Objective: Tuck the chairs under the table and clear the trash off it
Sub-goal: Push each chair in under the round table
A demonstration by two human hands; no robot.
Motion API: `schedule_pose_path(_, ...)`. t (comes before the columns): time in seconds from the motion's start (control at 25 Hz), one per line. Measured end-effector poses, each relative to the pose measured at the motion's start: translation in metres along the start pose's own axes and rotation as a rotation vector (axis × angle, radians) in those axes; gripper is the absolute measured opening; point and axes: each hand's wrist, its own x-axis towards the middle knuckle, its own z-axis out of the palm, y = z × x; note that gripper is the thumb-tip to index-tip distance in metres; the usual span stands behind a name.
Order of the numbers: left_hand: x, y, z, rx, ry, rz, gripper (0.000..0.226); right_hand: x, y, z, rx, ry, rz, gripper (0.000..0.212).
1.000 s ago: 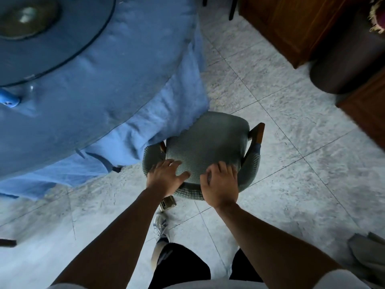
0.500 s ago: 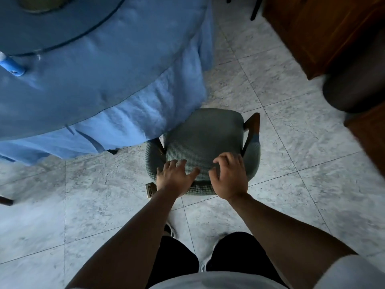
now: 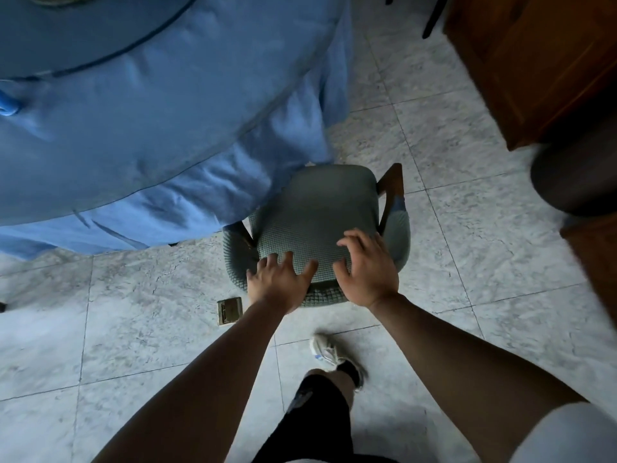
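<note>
A chair [image 3: 317, 215] in a grey-green knitted cover stands at the edge of the round table [image 3: 140, 128], which is draped in a blue cloth. The front of the seat touches the hanging cloth, and the rest of the chair is outside the table. My left hand [image 3: 280, 279] lies on the top of the backrest at its left side with fingers spread. On the right side my right hand [image 3: 367, 272] sits over the backrest, fingers apart and slightly curled, not wrapped around it. A small blue object [image 3: 6, 105] lies on the table at the far left edge of view.
A glass turntable [image 3: 66, 31] covers the table's middle. A brass floor socket [image 3: 229, 310] sits in the tiles left of the chair. A wooden cabinet [image 3: 534, 61] and a dark round bin [image 3: 574, 182] stand at the right. My foot [image 3: 329, 352] is behind the chair.
The chair has slid closer to the table, its seat now meeting the cloth. Both hands have loosened, with fingers spreading on the backrest. One foot has stepped forward.
</note>
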Motion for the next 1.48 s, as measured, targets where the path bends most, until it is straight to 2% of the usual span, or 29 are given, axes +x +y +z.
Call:
schedule_pose_path(0.4, 0.044, 0.075, -0.012, -0.105, 0.006, -0.209, 0.088, 0.092, 0.065, -0.029, -0.014, -0.199, -0.126, 0.046)
schedule_pose_path(0.6, 0.044, 0.101, -0.014, -0.141, -0.004, -0.276, 0.086, 0.104, 0.086, -0.043, 0.04, -0.102, -0.254, 0.035)
schedule_pose_path(1.0, 0.037, 0.208, 0.003, -0.281, 0.036, -0.484, 0.086, 0.149, 0.162, -0.084, 0.115, -0.181, -0.463, 0.03)
schedule_pose_path(1.2, 0.037, 0.25, 0.014, -0.299, 0.244, -0.519, 0.082, 0.173, 0.191, -0.099, 0.102, -0.252, -0.538, 0.036)
schedule_pose_path(1.36, 0.05, 0.251, 0.014, -0.271, 0.425, -0.452, 0.075, 0.192, 0.193, -0.095, 0.093, -0.302, -0.592, 0.043)
schedule_pose_path(1.48, 0.067, 0.242, 0.007, -0.286, 0.48, -0.43, 0.072, 0.214, 0.187, -0.084, 0.089, -0.306, -0.632, 0.042)
